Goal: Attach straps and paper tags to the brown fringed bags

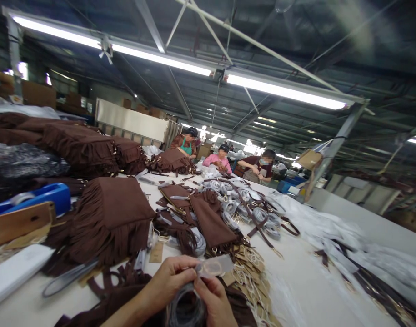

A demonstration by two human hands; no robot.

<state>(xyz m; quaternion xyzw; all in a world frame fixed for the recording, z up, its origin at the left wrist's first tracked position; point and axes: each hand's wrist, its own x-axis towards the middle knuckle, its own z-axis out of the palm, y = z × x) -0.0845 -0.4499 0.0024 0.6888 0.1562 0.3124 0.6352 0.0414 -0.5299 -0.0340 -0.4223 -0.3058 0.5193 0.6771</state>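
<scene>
- Holding up a translucent plastic sleeve (221,265) at the lower centre of the frame, with a coiled strap in grey wrap (187,311) just below it at the bottom edge.
- Clamping the sleeve's left end in the left grip (175,276), thumb and index finger together.
- Curling the fingers of the right grip (213,295) beside the left fingertips, close against the coil's right side; cannot tell whether closed on sleeve or coil.
- Just right of the hands, a heap of tan hang tags (258,281) with white strings.
- Above the hands, at the centre, a flat brown bag (211,220) and, to its right, a heap of grey-wrapped strap coils (230,204), with loose brown straps (258,218) and gold-toned clasps among them.
- At centre left, a brown fringed bag (124,204); in the upper left, a long pile of fringed bags (80,145).
- At the left edge, a blue tape dispenser (61,197) and, lower down, a long white box (20,272).
- Over the right side of the white surface (289,272), crumpled clear plastic bags (330,227).
- Beyond the far end, 3 people (218,159) near the centre, under 3 lit tubes (286,92).
</scene>
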